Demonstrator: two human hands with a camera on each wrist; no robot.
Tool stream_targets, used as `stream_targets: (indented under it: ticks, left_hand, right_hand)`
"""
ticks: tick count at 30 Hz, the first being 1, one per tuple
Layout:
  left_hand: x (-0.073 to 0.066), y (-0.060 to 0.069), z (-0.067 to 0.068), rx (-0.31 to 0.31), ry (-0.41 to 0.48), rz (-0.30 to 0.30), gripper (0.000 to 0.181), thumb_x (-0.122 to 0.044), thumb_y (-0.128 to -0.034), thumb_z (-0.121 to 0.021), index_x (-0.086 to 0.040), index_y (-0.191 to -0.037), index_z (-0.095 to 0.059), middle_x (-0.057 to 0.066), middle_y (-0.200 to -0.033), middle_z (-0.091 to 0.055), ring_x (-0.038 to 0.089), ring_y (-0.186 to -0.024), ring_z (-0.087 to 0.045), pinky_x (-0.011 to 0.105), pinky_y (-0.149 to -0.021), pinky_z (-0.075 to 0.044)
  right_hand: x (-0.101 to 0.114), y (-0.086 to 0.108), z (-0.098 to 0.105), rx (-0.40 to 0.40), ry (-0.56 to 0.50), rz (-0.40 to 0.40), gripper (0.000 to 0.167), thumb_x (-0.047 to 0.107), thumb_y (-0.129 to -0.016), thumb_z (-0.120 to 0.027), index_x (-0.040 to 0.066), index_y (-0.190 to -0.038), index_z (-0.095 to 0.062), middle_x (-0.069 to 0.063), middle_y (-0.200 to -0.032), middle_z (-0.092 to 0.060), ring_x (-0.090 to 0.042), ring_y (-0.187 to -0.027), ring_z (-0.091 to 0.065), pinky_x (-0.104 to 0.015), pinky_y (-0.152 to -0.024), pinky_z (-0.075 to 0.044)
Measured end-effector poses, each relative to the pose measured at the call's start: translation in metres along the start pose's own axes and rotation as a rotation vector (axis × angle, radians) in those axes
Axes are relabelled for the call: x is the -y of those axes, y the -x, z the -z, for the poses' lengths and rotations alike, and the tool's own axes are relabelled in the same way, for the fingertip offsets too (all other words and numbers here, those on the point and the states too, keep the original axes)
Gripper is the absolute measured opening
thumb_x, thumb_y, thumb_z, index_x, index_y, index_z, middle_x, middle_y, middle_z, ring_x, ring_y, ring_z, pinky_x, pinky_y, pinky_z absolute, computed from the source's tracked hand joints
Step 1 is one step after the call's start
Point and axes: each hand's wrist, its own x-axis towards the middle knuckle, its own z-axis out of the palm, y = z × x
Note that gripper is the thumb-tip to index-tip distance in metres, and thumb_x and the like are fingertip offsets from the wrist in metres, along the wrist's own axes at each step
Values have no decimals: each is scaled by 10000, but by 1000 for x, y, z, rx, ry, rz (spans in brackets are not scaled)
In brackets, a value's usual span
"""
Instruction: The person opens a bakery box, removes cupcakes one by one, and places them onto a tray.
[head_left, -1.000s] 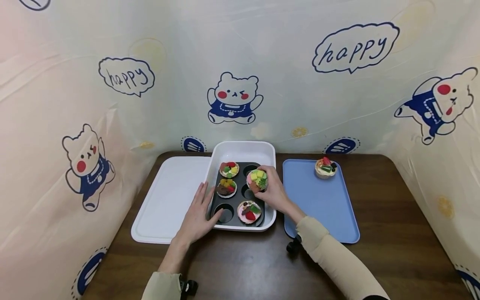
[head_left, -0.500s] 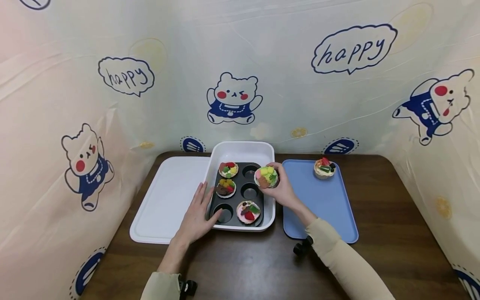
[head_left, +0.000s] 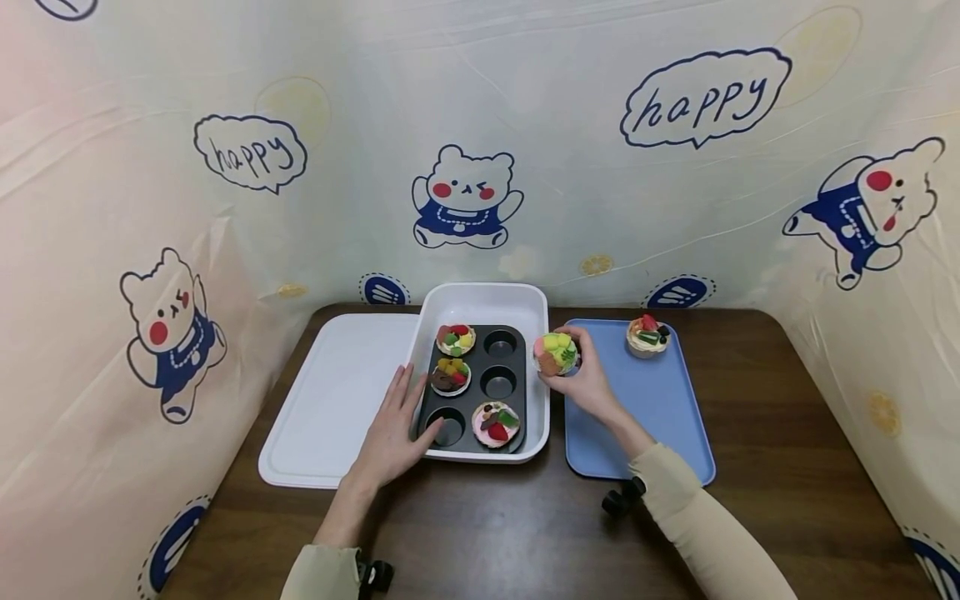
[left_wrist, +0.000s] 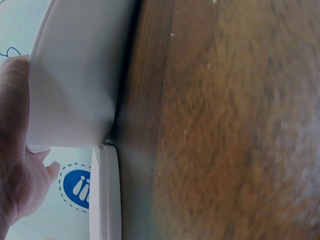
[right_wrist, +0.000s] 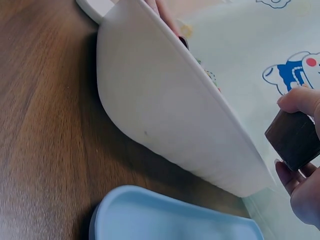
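In the head view my right hand [head_left: 588,387] grips a fruit-topped cupcake [head_left: 555,355] by its sides, raised over the right rim of a white bin [head_left: 486,300]. Yellow cubes and green bits cover its top; its dark brown base [right_wrist: 294,140] shows in the right wrist view. A dark muffin tin [head_left: 476,396] lies inside the bin. Two cupcakes sit in its left column, one [head_left: 456,340] at the back and one [head_left: 451,377] in the middle. A pink-creamed cupcake [head_left: 496,424] fills the front right cup. My left hand [head_left: 393,429] rests, fingers extended, on the bin's left rim.
Right of the bin lies a blue tray [head_left: 637,417], with one cupcake [head_left: 648,337] near its far edge. A white tray [head_left: 330,408] lies on the left, partly behind my left hand. A printed curtain [head_left: 570,208] closes off the table's back and sides.
The right hand has carried the cupcake up and rightward, from over the tin's middle right cup to the bin's right rim. My left hand stays put.
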Motion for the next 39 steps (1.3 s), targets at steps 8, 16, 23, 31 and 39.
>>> stream_targets:
  ticks: [8,16,23,31,39]
  left_hand:
    - [0,1,0,-3,-3,-2,886,-530,-1008,-696,-132,-1727,-365,102,-1875,-133,364,-1748,-102,692,-1321,-328]
    - [0,1,1,-5,3,-6,884,-526,-1006,-699,-134,-1726,-367,96,-1876,-130,360,-1749,-100,699,-1316,-329]
    - [1,0,1,-1,3,-5,889,-525,-1005,-700,-137,-1729,-361,94,-1877,-122,359,-1749,-95,698,-1316,-327]
    - [0,1,1,-5,3,-9,882,-521,-1006,-701,-129,-1724,-372,94,-1877,-123,358,-1750,-96,694,-1319,-327]
    - [-1,1,1,-4,11,-4,880,-519,-1009,-704,-116,-1720,-377,105,-1875,-131,363,-1748,-99,695,-1322,-324]
  right_hand:
    - [-6,2,11,-13,-7,-30,799,-48,-885,-838,-31,-1551,-397,-230,-1505,-483,-311,-1367,-479,-359,-1125,-417]
    - [-11,5,21,-30,0,-48,794,-51,-881,-847,-18,-1544,-411,-220,-1507,-490,-259,-1350,-483,-179,-1066,-406]
    - [-17,5,26,-57,9,-52,787,-63,-876,-846,-16,-1535,-419,-221,-1519,-491,-251,-1361,-470,-241,-1131,-395]
    - [-22,9,33,-81,-4,-53,785,-85,-859,-843,-44,-1521,-423,-245,-1512,-492,-260,-1365,-469,-180,-1114,-374]
    - [-26,12,38,-77,28,-34,746,-93,-849,-851,-67,-1477,-451,-255,-1485,-528,-196,-1317,-488,-98,-1075,-379]
